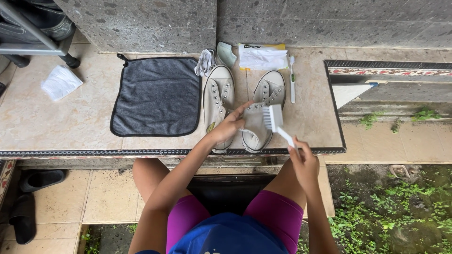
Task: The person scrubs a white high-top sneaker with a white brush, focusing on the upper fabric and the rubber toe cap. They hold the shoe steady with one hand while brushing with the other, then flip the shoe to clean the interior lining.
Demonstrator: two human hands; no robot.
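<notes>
Seated person at a tiled tabletop (56, 117), seen from above, with two pale lace-less sneakers at the centre of the frame. The right sneaker (263, 110) lies with its long axis running from the upper right, where the heel opening sits, down to the toe cap near the front edge of the tabletop. The left hand (226, 129) rests on the toe end of this shoe, fingers (242, 109) stretched toward the upper right along the tongue and pressed against the canvas, steadying rather than enclosing it. The right hand (301, 162) is lower right of the shoe, just off the tabletop edge, fingers closed around the handle of a white brush (275, 120); the handle slants up and left, so the bristle head meets the shoe's right flank about midway along its length. The left hand is thus the nearer one to the shoe, the brush bridging the gap from the right. The left sneaker (217, 101) lies just beside, parallel, untouched. A grey cloth (157, 96) lies flat to the left; a toothbrush (292, 80), a white packet (262, 57) and bundled laces (205, 62) sit along the upper edge by the stone wall
</notes>
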